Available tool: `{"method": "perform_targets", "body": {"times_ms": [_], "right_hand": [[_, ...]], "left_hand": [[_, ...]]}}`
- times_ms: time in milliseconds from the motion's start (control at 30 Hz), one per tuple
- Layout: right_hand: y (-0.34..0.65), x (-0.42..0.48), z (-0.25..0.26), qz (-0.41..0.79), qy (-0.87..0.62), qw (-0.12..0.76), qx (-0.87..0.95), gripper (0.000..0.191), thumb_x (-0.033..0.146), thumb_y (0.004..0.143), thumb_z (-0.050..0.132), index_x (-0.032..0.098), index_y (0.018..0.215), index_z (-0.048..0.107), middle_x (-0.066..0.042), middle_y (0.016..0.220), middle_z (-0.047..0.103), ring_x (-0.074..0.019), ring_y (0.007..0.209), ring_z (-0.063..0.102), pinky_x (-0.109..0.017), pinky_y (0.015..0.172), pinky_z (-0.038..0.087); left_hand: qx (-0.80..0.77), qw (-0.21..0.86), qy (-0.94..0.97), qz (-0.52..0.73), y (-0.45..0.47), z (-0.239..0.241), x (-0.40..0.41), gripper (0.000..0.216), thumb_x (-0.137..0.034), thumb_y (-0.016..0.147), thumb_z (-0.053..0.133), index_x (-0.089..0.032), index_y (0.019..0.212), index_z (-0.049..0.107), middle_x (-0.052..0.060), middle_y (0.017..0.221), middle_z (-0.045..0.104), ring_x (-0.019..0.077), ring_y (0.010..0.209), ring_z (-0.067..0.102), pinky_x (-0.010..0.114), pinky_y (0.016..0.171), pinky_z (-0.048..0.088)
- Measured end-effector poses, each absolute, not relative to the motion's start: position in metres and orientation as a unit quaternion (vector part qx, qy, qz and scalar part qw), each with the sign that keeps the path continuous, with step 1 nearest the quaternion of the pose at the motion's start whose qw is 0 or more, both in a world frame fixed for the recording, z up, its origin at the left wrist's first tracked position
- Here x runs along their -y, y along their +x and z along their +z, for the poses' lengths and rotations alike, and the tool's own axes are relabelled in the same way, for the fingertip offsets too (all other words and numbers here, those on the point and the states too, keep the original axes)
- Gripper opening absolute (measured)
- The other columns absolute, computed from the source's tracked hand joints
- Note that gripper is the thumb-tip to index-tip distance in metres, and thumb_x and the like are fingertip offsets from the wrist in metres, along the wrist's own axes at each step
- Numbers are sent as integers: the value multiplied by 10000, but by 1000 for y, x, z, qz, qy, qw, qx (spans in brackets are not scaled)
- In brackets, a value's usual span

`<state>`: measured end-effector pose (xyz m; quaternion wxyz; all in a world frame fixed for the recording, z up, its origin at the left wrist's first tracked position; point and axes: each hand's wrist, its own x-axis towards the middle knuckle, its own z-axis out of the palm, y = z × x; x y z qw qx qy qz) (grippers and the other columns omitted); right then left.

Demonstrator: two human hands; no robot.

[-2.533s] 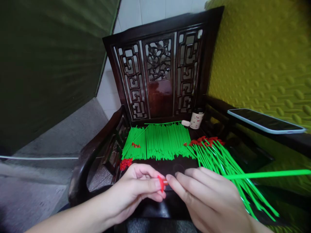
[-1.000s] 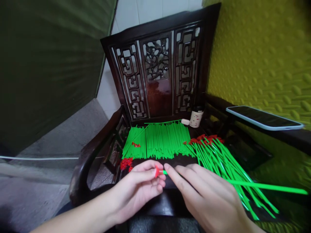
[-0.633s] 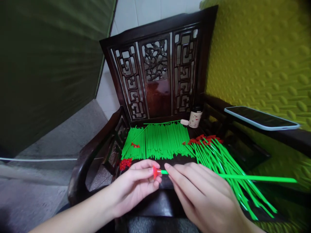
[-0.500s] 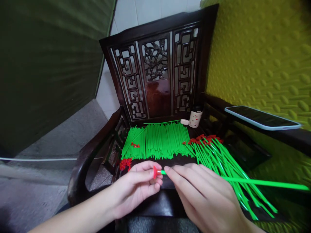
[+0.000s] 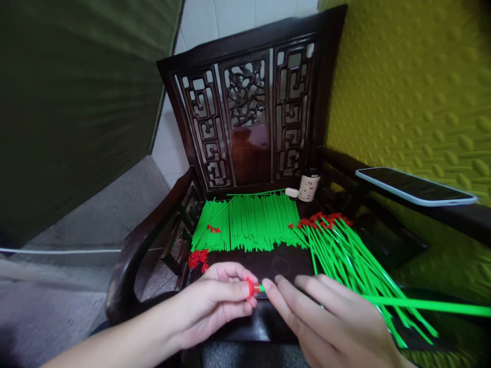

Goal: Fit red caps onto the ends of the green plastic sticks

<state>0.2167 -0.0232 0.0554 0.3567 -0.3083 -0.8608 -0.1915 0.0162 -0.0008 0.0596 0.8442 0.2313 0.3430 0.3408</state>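
Note:
Between thumb and fingers, my left hand pinches a small red plastic cup-shaped cap. My right hand is closed around a green plastic stick, whose tip meets the cap's narrow end; most of its length under the palm is hidden, and the far end runs off to the right. On the chair seat beyond lie many loose green sticks side by side. To the right, a fanned pile of green sticks with red caps rests partly beneath the held stick. Loose red caps sit at the seat's left.
The dark carved wooden chair has armrests on both sides. A phone lies on the right armrest. A patterned cup with a dark lid and a small white case stand at the seat's back right. Yellow textured padding lines the right.
Both hands have moved slightly down towards me with the cap and stick. The held stick's far end now reaches past the right edge of view. The piles have not moved.

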Motion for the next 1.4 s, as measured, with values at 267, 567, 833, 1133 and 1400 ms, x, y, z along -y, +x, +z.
{"method": "perform_targets", "body": {"times_ms": [267,567,833,1133,1400], "right_hand": [[211,19,53,-204,-315,463,803,294,154,933,410,203,906,699,-2,838,756,-167,783,675,-303,754,491],[210,19,53,-157,-309,452,822,237,134,894,467,192,935,694,-17,866,749,-152,812,687,-272,779,508],[211,7,55,-82,-374,442,811,182,156,869,537,145,973,686,-47,835,724,-167,713,657,-306,677,496],[221,7,43,-26,-409,397,821,237,147,869,492,159,1030,666,-57,854,711,-199,747,645,-355,709,514],[254,-9,22,97,-522,234,814,230,223,877,490,242,940,711,-34,888,697,-199,810,666,-319,690,530]], "left_hand": [[-262,898,165,311,17,61,0,144,-120,784,609,-63,896,681,82,735,692,109,667,674,167,646,517],[-259,886,171,346,14,64,-6,60,-41,749,646,-72,775,690,63,713,705,96,664,682,144,657,527],[-280,869,172,369,12,63,-10,74,-30,748,635,-66,788,686,71,705,689,101,655,669,158,644,527],[-311,849,148,401,8,65,-14,59,-32,749,631,-71,753,675,63,691,670,103,648,646,164,625,525],[-421,779,195,421,8,65,-23,186,-113,751,655,-101,937,659,50,777,662,90,655,629,174,642,518]]}}
